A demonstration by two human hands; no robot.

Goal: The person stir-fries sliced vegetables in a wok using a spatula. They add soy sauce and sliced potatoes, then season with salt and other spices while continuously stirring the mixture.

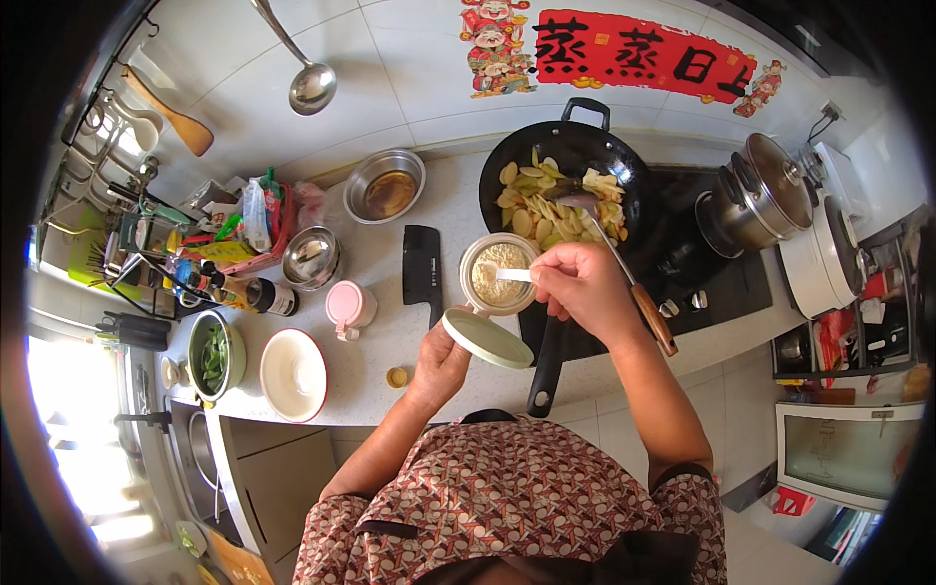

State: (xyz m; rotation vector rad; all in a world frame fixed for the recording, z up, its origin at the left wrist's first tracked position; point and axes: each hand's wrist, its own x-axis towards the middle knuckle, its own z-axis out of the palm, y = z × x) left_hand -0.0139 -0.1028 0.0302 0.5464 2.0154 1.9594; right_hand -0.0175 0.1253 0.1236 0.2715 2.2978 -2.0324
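Observation:
My left hand (pixel 443 364) grips a seasoning jar (pixel 468 272) whose pale green lid (pixel 488 338) is flipped open toward me. Pale granular powder (pixel 504 289) fills much of the jar. Between the thumb and fingers of my right hand (pixel 581 289) is a small white spoon (pixel 514 275), its bowl dipped in the powder. Just beyond the jar, a black wok (pixel 636 157) on the stove contains sliced pale vegetables (pixel 541 194). A spatula with a wooden handle (pixel 653 319) leans in the wok, its metal head among the slices. The wok's long black handle (pixel 547 373) points toward me.
A black cleaver (pixel 422 265) lies left of the jar. Nearby stand a pink lidded jar (pixel 349 305), metal bowls (pixel 385 155), a white bowl (pixel 293 374) and a pot of green vegetables (pixel 214 356). A lidded steel pot (pixel 760 194) occupies the stove's right side.

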